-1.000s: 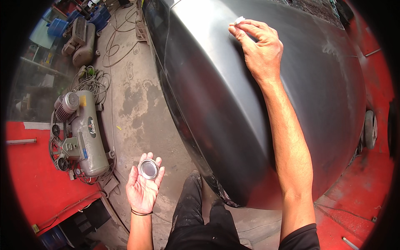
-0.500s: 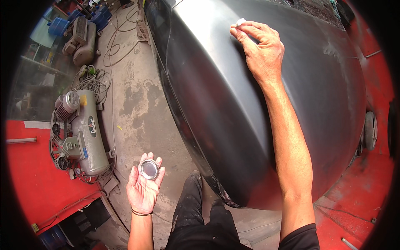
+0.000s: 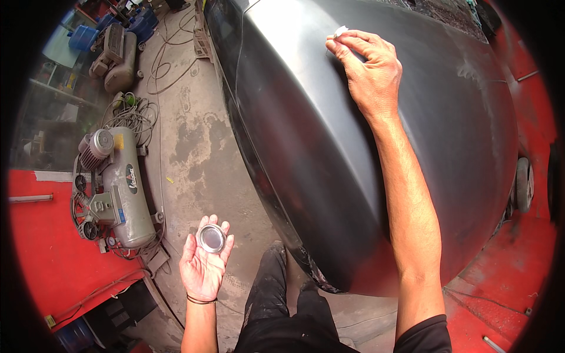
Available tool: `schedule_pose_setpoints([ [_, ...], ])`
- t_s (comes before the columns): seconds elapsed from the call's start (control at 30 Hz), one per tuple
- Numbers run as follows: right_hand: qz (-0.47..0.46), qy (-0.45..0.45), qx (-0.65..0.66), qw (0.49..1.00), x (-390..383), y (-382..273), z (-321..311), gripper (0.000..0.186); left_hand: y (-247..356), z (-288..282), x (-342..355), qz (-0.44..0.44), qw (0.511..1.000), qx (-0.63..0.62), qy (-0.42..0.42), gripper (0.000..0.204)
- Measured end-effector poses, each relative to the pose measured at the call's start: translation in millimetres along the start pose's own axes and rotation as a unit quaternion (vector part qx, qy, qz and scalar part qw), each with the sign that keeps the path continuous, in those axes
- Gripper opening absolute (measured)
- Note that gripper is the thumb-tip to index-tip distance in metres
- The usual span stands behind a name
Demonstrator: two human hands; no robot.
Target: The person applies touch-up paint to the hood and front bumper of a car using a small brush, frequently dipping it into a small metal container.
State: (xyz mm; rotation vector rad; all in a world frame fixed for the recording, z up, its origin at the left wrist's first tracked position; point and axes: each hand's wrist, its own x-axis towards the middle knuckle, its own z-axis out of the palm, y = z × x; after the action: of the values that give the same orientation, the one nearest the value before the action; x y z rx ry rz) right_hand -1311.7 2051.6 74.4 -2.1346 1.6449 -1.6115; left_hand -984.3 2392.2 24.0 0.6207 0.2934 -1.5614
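Note:
On the raised fingers of my left hand (image 3: 202, 272), palm up, rests a small shallow round metal tin (image 3: 211, 239) with a shiny rim. Whether anything coats its inside I cannot make out. My right hand (image 3: 375, 73) pinches a small white wad (image 3: 341, 32), like cloth or cotton, between thumb and fingers. That arm reaches far over a large dark, matt curved car body panel (image 3: 306, 194). The wad is just above or against the panel's bright, light-reflecting area; contact cannot be told.
To the left stands a grey air compressor (image 3: 129, 203) with a motor, and a second compressor (image 3: 120, 62) farther back. Coiled hoses (image 3: 134, 115) trail over the concrete floor (image 3: 200, 159). Blue containers (image 3: 82, 37) stand at the far left. A wheel (image 3: 523, 185) is at the right.

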Motion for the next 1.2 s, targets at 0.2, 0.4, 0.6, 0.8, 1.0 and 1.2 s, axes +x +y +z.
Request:
schedule_pose_setpoints([
  [0.2,0.029,0.016,0.067,0.997,1,-2,-2,0.016,-3,6,-5,-0.001,1.0,0.001,-0.01,0.055],
  [0.4,0.09,-0.005,0.206,0.974,-14,-72,-47,0.014,-5,31,-8,-0.013,0.999,-0.016,-0.041,0.055],
  [0.6,0.17,-0.158,0.296,0.927,-100,-149,-69,0.019,-9,39,-11,0.012,0.998,0.027,-0.055,0.053],
  [0.8,0.162,-0.292,0.333,0.882,-173,-192,-38,0.018,-10,33,-16,0.012,0.997,0.041,-0.061,0.052],
  [1.0,0.107,-0.375,0.299,0.871,-191,-189,-20,0.016,-15,33,-18,0.026,0.998,0.053,-0.029,0.056],
  [1.2,0.047,-0.393,0.24,0.886,-189,-193,-18,0.015,-11,30,-18,0.031,0.998,0.049,-0.027,0.057],
])
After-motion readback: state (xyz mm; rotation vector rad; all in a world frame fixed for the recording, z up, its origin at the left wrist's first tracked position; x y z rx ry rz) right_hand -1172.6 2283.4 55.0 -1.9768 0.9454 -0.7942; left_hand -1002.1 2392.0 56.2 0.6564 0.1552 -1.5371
